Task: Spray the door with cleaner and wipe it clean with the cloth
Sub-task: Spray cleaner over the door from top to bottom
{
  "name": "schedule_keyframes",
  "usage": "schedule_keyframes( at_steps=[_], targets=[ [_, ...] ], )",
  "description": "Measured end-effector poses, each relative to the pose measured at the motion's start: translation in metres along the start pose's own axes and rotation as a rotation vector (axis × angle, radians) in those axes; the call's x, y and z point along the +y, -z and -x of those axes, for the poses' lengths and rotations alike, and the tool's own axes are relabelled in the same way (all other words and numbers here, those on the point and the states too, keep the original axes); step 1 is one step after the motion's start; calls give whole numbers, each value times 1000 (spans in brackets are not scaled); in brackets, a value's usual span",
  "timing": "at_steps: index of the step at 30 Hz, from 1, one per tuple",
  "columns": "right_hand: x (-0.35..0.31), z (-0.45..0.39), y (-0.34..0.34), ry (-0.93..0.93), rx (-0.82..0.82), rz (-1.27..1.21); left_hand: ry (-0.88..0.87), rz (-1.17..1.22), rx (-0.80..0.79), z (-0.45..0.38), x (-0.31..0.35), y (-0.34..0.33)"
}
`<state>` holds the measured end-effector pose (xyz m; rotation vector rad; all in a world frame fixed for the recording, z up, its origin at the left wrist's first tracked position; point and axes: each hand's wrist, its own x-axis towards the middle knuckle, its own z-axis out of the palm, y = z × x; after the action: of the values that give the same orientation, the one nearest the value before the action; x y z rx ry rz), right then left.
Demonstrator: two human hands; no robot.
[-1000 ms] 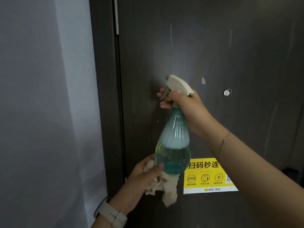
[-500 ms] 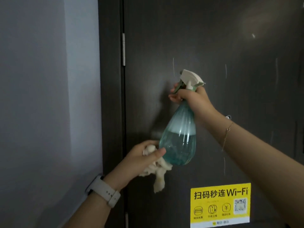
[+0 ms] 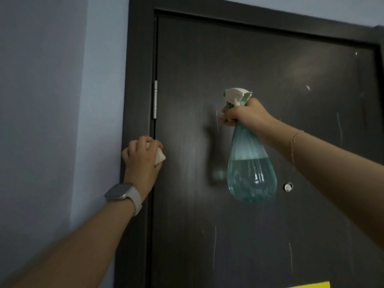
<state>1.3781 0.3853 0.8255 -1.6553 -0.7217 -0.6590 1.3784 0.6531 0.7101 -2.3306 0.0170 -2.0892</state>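
Head view. We note a dark door [image 3: 259, 69] closed in its frame [image 3: 141, 59], with a metal hinge [image 3: 155, 99] on its left edge and a grey wall [image 3: 62, 100] to the left of the frame.

We record the right hand [image 3: 245, 114] curled round the neck of the spray bottle [image 3: 251, 163], fingers at the trigger under the white spray head [image 3: 236, 95]. The bottle hangs roughly upright, its long axis near vertical, and is about half full of blue-green liquid. The nozzle faces left, towards the hinge side of the panel; we cannot tell how near the panel it stands.

We record the left hand [image 3: 141, 156], with a watch [image 3: 122, 195] on the wrist, gripping a bunched pale cloth [image 3: 160, 157]. The hand sits at the seam between frame and door, below the hinge; whether the cloth touches the surface is unclear.

Pale vertical streaks mark the panel, and a small round fitting [image 3: 288, 186] sits right of the bottle. A yellow sticker [image 3: 311, 285] shows at the bottom edge.

Our judgement: spraying is in hand and wiping has not begun. The area ahead of the nozzle lies between the two hands, right of the cloth. The left hand is the nearer one for wiping there and need only travel rightward.
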Motion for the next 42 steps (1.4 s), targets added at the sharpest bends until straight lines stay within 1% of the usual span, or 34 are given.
schedule_keyframes(
  at_steps=[5, 8, 10, 13, 17, 20, 26, 33, 37, 42],
  targets=[
    [-15, -15, 5, 32, 52, 8, -36, -27, 104, 8, 0, -11],
    [-20, -18, 5, 32, 99, 5, -115, -36, 126, 11, -7, -16],
    [-20, -19, 5, 22, 125, 38, -137, -22, 129, 12, -10, -18],
    [-18, -17, 3, 22, 96, 73, -136, -9, 137, 12, -10, -19],
    [-9, -15, -2, 33, 17, 3, -150, 14, 137, 12, -10, -19],
    [0, -16, -4, 39, -3, 28, -143, 14, 130, 13, -10, -19],
    [13, -2, -9, -23, -26, 78, -147, 33, 122, 14, -11, -20],
    [26, 17, -4, -70, 5, 126, -136, 19, 99, 15, -9, -17],
    [29, 31, -1, -80, -43, 80, -142, 42, 72, 16, -9, -14],
    [35, 51, 0, -107, -86, 57, -192, 78, 28, 35, -10, -13]
  ],
)
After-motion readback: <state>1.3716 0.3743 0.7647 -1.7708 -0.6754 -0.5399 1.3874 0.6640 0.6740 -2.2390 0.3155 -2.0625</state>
